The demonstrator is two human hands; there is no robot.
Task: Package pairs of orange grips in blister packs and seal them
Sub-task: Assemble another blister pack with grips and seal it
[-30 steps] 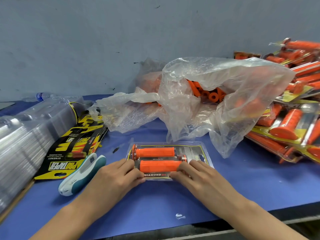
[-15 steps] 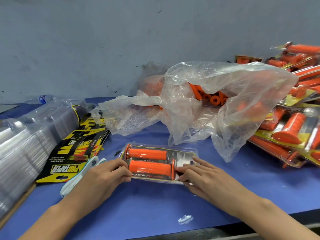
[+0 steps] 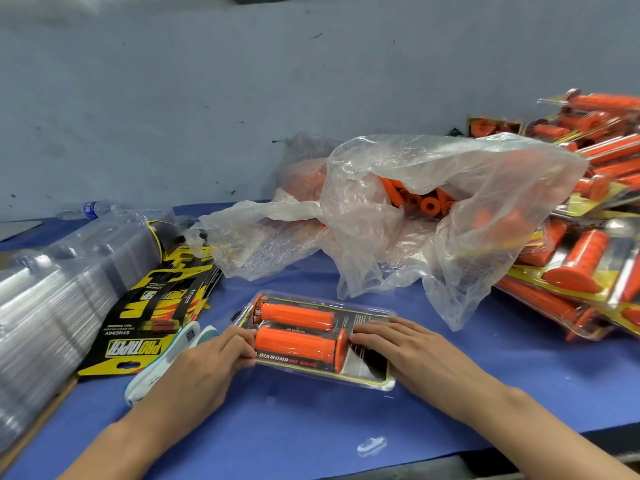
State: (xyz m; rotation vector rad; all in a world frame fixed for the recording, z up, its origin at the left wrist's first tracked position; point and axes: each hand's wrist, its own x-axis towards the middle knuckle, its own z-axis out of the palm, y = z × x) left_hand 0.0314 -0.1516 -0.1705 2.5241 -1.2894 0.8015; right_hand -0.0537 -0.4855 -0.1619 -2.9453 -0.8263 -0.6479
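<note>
Pressing the blister pack [image 3: 363,370] closed looks like the step in hand. It lies flat on the blue table [image 3: 311,420], straight ahead of the person, with two orange grips [image 3: 296,316] side by side inside on the printed card. The right hand [image 3: 408,344] lies on the pack's right end, fingers straight and spread, bearing down on the clear cover. The left hand [image 3: 207,362] has its fingers curled onto the left end, tips beside the nearer grip; its thumb is hidden.

Several things could go wrong from here. Uneven pressure from the two ends may leave the middle of the rim unsnapped, so the shell could spring open when lifted. The thin plastic may also crease or whiten under hard fingertips. If the card has slid off square, the rim could trap its edge and hold the seam apart. The white-and-teal hand tool [image 3: 166,362] (a stapler, by its shape) lies just left of the left wrist, so a careless reach could knock it into the stack of Pro Taper cards [image 3: 145,327]. Behind the pack, the loose plastic bag [image 3: 467,188] of grips droops near its far edge and might catch when the pack goes to the finished pile [image 3: 585,258].
</note>
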